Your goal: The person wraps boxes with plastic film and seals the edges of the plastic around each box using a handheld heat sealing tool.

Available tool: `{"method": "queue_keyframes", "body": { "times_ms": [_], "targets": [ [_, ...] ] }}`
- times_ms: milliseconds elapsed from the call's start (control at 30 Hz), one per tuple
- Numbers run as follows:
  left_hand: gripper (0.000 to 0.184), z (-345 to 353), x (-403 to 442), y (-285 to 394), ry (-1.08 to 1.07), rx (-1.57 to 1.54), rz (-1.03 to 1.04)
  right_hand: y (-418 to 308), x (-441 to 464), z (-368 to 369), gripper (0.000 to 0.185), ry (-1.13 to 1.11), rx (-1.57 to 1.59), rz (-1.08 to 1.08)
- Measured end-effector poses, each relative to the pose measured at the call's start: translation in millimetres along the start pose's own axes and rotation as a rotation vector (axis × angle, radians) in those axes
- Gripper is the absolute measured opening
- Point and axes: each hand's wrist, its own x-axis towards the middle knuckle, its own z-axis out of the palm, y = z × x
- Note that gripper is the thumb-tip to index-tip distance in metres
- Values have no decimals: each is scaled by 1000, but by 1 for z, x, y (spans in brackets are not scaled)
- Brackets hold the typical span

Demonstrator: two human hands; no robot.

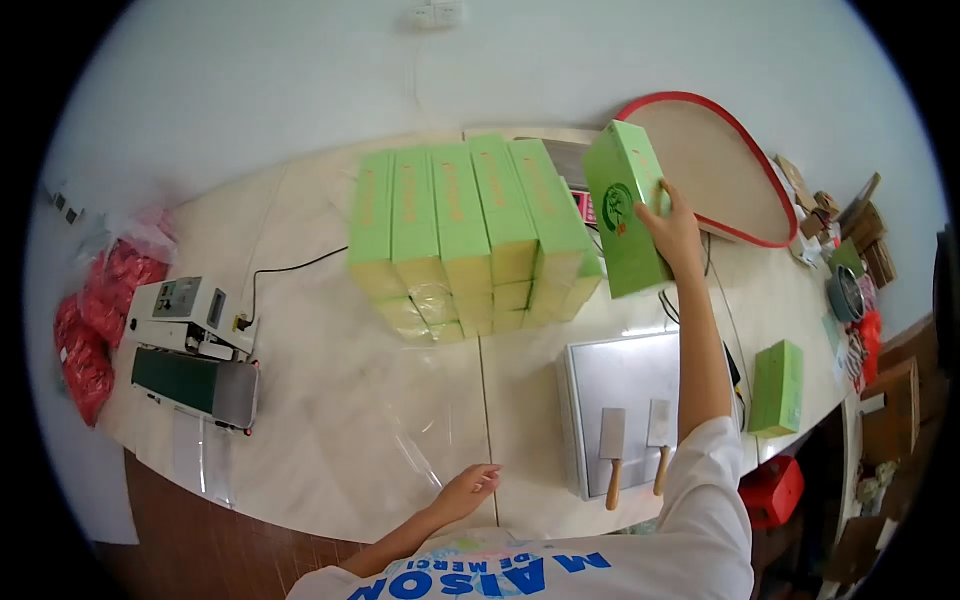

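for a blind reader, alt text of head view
A person's right hand holds a green box beside a stack of others on a table; the left hand, empty, is near the front edge. A machine stands at left; two wood-handled tools lie on a silver case at right.

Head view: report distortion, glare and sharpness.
In the head view, black rounded borders and the bowed table edge suggest wide-angle distortion; glints mark the clear wrap on the stacked boxes; the green box in the right hand keeps its emblem distinct.
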Motion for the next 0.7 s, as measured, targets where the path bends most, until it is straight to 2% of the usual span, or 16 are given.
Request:
{"method": "queue_keyframes", "body": {
  "times_ms": [33,167,233,300,367,400,467,567,600,633,700],
  "targets": [
    [37,-7,-1,-2,68,4,-30,-11,13,14,71,-45,-163,40],
    [35,-21,-2,-9,160,-17,-112,-11,48,78,68,-222,-174,20],
    [36,-20,-1,-15,187,-40,-86,10,59,110,64,-462,177,-50],
    [37,-18,-3,-17,182,-9,-67,14,54,111,60,-461,118,-84],
    [38,-15,-7,-19,164,21,-47,15,42,107,57,-226,115,-67],
    [39,-14,-10,-20,132,40,-62,16,31,98,57,-223,105,-69],
    [40,-13,-12,-20,102,47,-56,23,7,67,52,-50,252,-83],
    [41,-21,-17,-16,56,60,-31,63,-64,37,34,79,95,-110],
    [41,-25,-19,-14,36,81,-53,62,-97,19,27,13,55,14],
    [41,-29,-22,-15,12,103,-76,84,-132,10,24,88,-20,-112],
    [40,-32,-25,-28,25,87,-28,121,-206,-15,21,144,-238,-133]
  ]
}}
